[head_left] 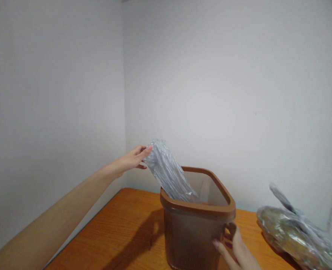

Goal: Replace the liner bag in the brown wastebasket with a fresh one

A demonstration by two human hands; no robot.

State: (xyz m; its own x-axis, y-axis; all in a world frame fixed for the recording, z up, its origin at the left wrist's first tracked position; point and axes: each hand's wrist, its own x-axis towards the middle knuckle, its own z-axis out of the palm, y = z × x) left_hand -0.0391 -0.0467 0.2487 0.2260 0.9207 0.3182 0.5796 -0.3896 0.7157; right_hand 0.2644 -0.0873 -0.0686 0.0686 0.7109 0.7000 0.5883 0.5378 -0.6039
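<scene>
A crumpled grey plastic bag (168,172) slants up out of a brown plastic bin (192,236). My left hand (139,155) pinches the bag's upper end, to the left of the bin and above its rim. The bag's lower end lies inside the bin, partly hidden by the near rim. Low on the right, my right hand (233,247) is at the bin's near right corner, its fingers bent against the wall under the rim. The bin stands upright on a wooden table.
The orange-brown wooden table (132,225) ends against white walls (211,93) that meet in a corner behind it. To the right lies a clear plastic bag (292,232) with yellowish-green contents that I cannot make out.
</scene>
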